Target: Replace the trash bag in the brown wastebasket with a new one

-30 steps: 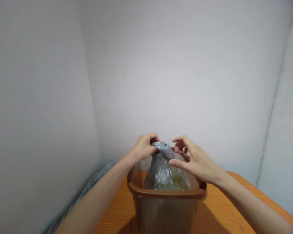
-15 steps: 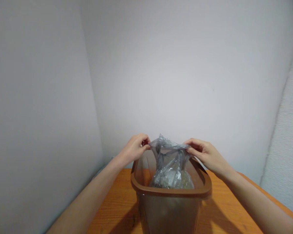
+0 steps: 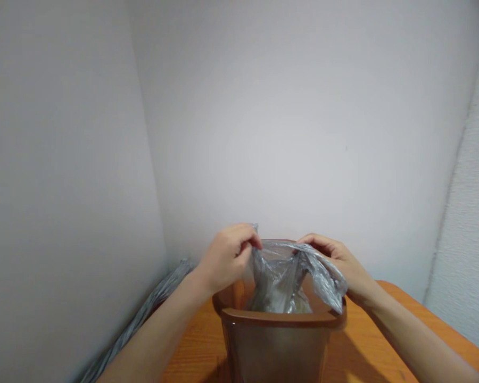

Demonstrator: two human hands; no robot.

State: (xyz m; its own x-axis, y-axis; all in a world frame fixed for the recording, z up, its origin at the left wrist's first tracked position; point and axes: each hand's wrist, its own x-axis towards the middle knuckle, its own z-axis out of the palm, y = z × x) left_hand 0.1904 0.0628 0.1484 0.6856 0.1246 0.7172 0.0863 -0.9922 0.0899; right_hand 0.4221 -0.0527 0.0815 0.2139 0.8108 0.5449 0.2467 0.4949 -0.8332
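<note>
A grey translucent plastic bag with something inside sits in a brown bin on an orange wooden table. My left hand is closed on the bag's top edge at the left. My right hand pinches the bag's top at the right, and a flap of plastic hangs over the bin's right rim. The bag's mouth is spread between the two hands.
White walls close in at the back and left, meeting in a corner. A textured white surface stands at the right. A strip of grey plastic lies along the left wall beside the table.
The bag's top, bunched a second ago, has been pulled apart by both hands. Now its right side is folded down over the bin's rim.
</note>
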